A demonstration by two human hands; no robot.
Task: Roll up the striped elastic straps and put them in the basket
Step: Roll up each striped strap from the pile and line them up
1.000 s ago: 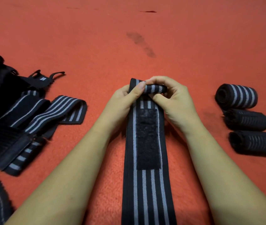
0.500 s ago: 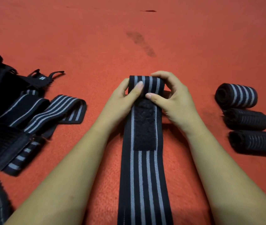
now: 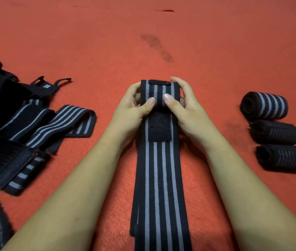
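Clamps the started roll (image 3: 160,94) between left hand (image 3: 134,109) and right hand (image 3: 185,107). Curls fingers round each end and presses both thumbs on the near face, tips almost meeting at the middle. Holds nothing else in either hand.

Locates the striped elastic strap (image 3: 160,178) dead centre between the forearms, flat on the red carpet (image 3: 161,42). Traces its long axis from the hands straight back toward the body and out of the bottom of the view. Reads the roll's own axis as crosswise to that, palm to palm. Marks the black hook-and-loop patch (image 3: 159,127) just on the body side of the thumbs, next in line to be taken up.

Judges the rolling barely started, with most of the length lying unrolled. Calls for turning the roll toward the body along the strap with equal push from both sides. Finds neither hand nearer, so no lead side. Expects a skewed or cone-shaped roll if one end runs ahead, and possibly a snag of the patch on the weave.

Logs three finished rolls (image 3: 275,132) well out beyond the right hand, side by side. Logs a loose pile of unrolled straps (image 3: 35,127) out beyond the left hand. Cannot tell whether any dark mass at far left is the basket.
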